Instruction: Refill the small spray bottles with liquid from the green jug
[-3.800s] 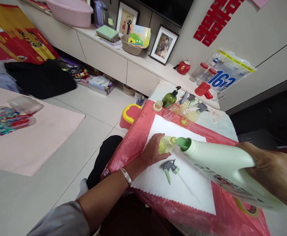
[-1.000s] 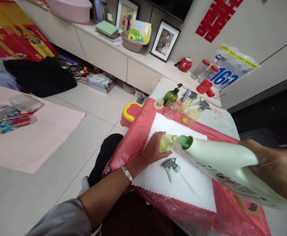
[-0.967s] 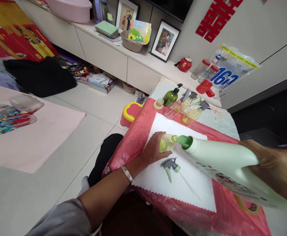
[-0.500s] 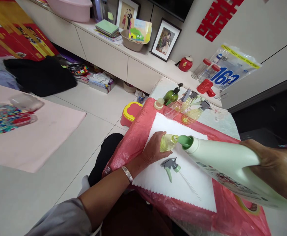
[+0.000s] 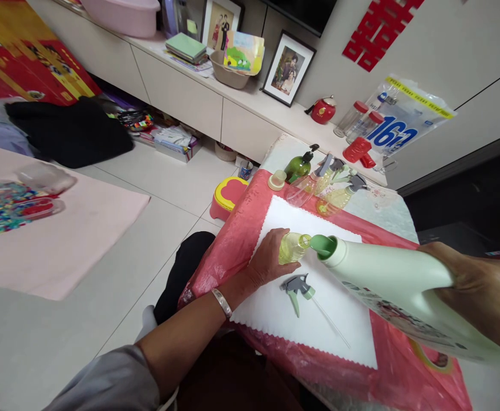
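Observation:
My left hand [image 5: 271,254] is wrapped round a small clear yellowish spray bottle [image 5: 291,249], whose uncapped neck points right. Gripped by its handle, a large pale green detergent jug [image 5: 387,265] lies tilted in my right hand [image 5: 476,285]. Its green spout [image 5: 322,245] meets the mouth of the small bottle. Whether liquid is flowing is too small to tell. Below them a grey and green trigger sprayer [image 5: 299,288] with a long thin tube rests on a white scalloped-edge mat [image 5: 267,314].
Red plastic sheeting [image 5: 216,268] covers the table under the mat. Along its far side stand a green pump bottle [image 5: 299,166], several spray bottles [image 5: 335,200] and a pale cap [image 5: 277,180]. A roll of tape [image 5: 436,358] lies under the jug. A yellow-topped stool [image 5: 230,193] is beside the table.
The jug in my right hand has shifted very slightly. My left hand and the small bottle stay in place.

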`<state>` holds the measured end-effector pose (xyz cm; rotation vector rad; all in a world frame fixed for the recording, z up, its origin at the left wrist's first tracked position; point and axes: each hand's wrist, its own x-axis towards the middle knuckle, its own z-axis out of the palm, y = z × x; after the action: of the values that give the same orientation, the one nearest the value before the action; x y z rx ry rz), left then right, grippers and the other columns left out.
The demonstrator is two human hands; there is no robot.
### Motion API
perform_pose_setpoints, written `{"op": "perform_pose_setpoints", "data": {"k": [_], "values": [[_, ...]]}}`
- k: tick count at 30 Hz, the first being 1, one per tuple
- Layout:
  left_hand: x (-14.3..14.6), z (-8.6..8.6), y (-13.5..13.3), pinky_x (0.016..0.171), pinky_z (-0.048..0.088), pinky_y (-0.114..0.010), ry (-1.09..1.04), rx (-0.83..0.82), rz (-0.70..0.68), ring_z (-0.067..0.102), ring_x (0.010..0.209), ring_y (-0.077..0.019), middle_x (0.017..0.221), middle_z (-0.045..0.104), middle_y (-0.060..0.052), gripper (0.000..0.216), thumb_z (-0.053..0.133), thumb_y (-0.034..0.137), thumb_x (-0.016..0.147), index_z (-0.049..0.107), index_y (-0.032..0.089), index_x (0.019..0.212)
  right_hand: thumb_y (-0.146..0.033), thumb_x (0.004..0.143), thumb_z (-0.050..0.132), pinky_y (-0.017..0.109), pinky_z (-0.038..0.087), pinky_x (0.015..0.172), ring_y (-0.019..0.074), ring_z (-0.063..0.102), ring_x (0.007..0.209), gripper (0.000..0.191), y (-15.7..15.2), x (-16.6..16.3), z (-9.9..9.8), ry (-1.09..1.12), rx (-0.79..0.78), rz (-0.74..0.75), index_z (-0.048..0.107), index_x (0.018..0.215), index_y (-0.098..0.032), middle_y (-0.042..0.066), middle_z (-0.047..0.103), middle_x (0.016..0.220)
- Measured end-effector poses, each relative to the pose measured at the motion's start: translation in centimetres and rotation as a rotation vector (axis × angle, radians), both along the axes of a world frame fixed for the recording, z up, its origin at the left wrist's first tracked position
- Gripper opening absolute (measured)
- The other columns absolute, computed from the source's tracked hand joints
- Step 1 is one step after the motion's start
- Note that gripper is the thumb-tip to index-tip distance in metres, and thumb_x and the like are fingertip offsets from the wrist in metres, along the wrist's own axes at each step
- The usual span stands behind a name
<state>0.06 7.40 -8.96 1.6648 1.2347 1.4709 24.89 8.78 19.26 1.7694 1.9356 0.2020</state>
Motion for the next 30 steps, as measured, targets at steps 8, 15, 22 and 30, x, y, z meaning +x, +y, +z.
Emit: {"op": "perform_pose_setpoints", "data": {"k": [8, 15, 22, 30], "values": [[-0.13, 0.10, -0.02, 0.107, 0.048, -0.059, 0.003, 0.007, -0.010, 0.053, 0.126, -0.0391, 0.132, 0.049, -0.013, 0.085, 0.083, 0.036, 0.070, 0.035, 0.025, 0.139, -0.038, 0.070, 0.050, 0.033, 0.040, 0.053, 0.0258, 0.066, 0.059, 0.029, 0.14, -0.06, -0.08, -0.007, 0.030, 0.026, 0.062, 0.096, -0.038, -0.002, 0.068, 0.065], [-0.12, -0.06, -0.01, 0.108, 0.047, -0.059, 0.001, 0.017, -0.015, 0.053, 0.126, -0.0401, 0.133, 0.048, -0.012, 0.085, 0.082, 0.036, 0.071, 0.033, 0.026, 0.140, -0.036, 0.071, 0.050, 0.033, 0.040, 0.054, 0.0245, 0.066, 0.057, 0.029, -0.13, -0.53, 0.26, 0.033, -0.002, -0.013, 0.062, 0.097, -0.037, -0.002, 0.069, 0.064], [-0.03, -0.17, 0.03, 0.108, 0.048, -0.058, -0.003, 0.008, 0.000, 0.054, 0.126, -0.0383, 0.132, 0.050, -0.012, 0.084, 0.083, 0.037, 0.070, 0.036, 0.025, 0.139, -0.037, 0.070, 0.052, 0.034, 0.041, 0.055, 0.0249, 0.065, 0.057, 0.033, 0.10, -0.15, 0.17, 0.006, 0.006, -0.016, 0.062, 0.102, -0.040, -0.002, 0.068, 0.063], [0.00, -0.25, 0.03, 0.107, 0.048, -0.058, 0.000, 0.001, -0.006, 0.054, 0.125, -0.0376, 0.135, 0.049, -0.011, 0.086, 0.083, 0.036, 0.070, 0.034, 0.026, 0.140, -0.038, 0.073, 0.049, 0.034, 0.040, 0.055, 0.0250, 0.065, 0.057, 0.033, 0.20, 0.19, -0.14, 0.024, 0.002, -0.028, 0.062, 0.103, -0.042, -0.003, 0.068, 0.063]]}}
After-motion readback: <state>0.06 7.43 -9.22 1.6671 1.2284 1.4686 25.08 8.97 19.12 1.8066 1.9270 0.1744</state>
